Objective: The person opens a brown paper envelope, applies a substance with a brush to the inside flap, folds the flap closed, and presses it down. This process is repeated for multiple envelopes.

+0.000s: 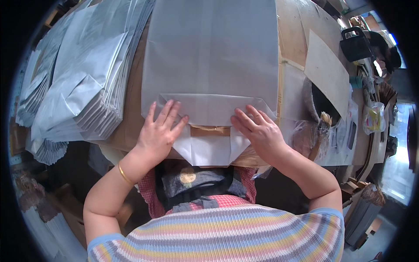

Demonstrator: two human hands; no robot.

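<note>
A large white paper bag lies flat on the brown-covered table in front of me, its near end folded into a bottom. The upper flap of that end is folded over, and a lower white flap hangs toward me at the table edge. Between the two flaps a strip of brown shows. My left hand rests on the left corner of the upper fold, fingers spread. On the right corner lies my right hand, its fingers stretched out flat. Neither hand grasps anything.
Stacks of folded white bags lie at the left, fanned at their near ends. To the right are a grey board, a bristle brush beside a dark opening, and clear plastic. A dark green container with a handle stands at far right.
</note>
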